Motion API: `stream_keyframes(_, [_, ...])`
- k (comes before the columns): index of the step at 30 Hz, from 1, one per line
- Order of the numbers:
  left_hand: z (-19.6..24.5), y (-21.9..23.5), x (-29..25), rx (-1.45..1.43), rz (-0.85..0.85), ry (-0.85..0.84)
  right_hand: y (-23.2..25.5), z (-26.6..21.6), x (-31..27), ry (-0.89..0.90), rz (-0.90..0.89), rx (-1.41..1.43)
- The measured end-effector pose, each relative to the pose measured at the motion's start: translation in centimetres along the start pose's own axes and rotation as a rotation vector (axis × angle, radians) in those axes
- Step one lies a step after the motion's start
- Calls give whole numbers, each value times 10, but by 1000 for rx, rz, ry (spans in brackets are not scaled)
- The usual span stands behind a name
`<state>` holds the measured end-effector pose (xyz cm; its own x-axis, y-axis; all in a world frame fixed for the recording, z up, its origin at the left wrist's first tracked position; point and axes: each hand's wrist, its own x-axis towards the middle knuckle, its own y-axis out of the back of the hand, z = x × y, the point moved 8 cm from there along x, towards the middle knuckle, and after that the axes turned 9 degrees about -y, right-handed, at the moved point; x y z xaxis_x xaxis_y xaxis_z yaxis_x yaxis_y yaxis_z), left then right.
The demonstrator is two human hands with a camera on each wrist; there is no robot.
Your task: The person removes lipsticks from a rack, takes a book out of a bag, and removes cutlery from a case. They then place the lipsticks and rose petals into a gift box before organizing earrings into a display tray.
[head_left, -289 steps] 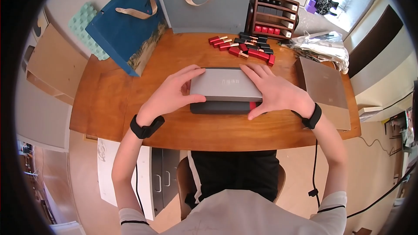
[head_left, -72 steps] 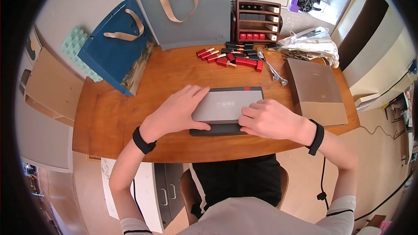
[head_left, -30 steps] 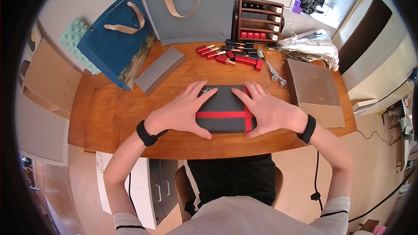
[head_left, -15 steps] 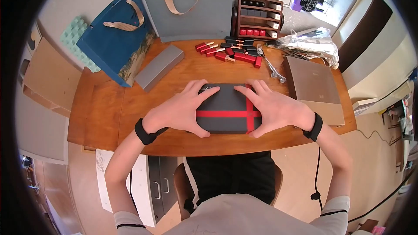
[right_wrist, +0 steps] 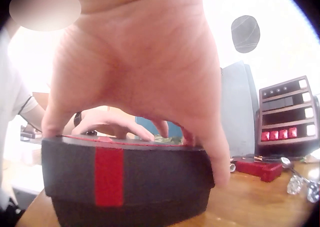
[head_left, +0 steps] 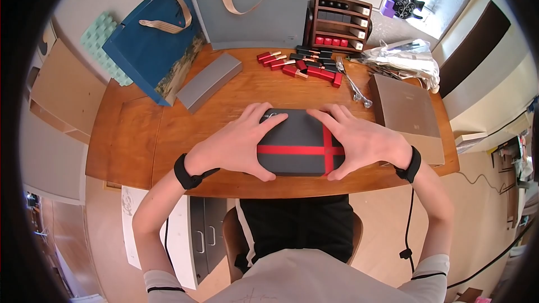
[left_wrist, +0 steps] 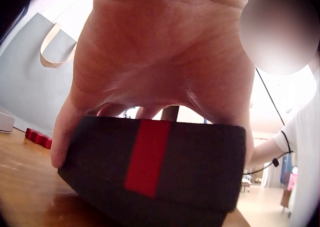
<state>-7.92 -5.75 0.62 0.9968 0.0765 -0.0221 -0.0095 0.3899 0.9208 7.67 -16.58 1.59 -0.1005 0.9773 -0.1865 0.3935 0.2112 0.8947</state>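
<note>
A dark grey gift box (head_left: 292, 163) with crossed red ribbon bands lies near the table's front edge. My left hand (head_left: 233, 143) holds its left end, thumb at the front edge and fingers at the back edge and over the top. My right hand (head_left: 365, 140) grips the right end in the same way. In the right wrist view the box's lid (right_wrist: 160, 167) juts out a little beyond the base below it. The left wrist view shows a red band (left_wrist: 148, 157) down the box's end. A slim grey box (head_left: 210, 83) lies slantwise at the back left.
Several red and black lipsticks (head_left: 323, 73) lie at the back, before a brown drawer rack (head_left: 339, 21). A fork (head_left: 348, 76), a wrapped bundle (head_left: 412, 62) and a brown box (head_left: 407, 106) are at right. Blue (head_left: 149, 39) and grey (head_left: 269, 28) paper bags stand behind.
Earlier both hands held the slim grey box on top of the dark one; it now lies at the back left. Both hands have moved onto the dark gift box and keep their hold.
</note>
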Motion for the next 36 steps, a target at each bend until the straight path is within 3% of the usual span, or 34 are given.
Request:
stream_keyframes(15, [15, 33, 4, 73, 129, -66, 32, -1, -12, 12, 99, -20])
stream_keyframes(18, [31, 52, 0, 308, 270, -151, 54, 2, -11, 122, 320, 7])
stream_keyframes(20, [49, 65, -4, 527, 363, -177, 73, 15, -10, 87, 564, 157])
stream_keyframes(22, [51, 73, -3, 569, 391, -182, 82, 28, 0, -62, 446, 261])
stream_keyframes(23, [51, 75, -3, 588, 404, -181, 87, 30, 3, -11, 483, 261])
stream_keyframes(27, [44, 76, -5, 607, 545, -241, 95, 28, 7, -116, 440, 346])
stream_keyframes(29, [37, 82, -10, 538, 618, -276, 90, 31, 11, -59, 481, 263])
stream_keyframes(31, [22, 80, -6, 452, 614, -206, 79, 34, 15, 11, 539, 161])
stream_keyframes(36, [-4, 69, 3, 393, 591, -173, 47, 50, 23, 0, 508, 129])
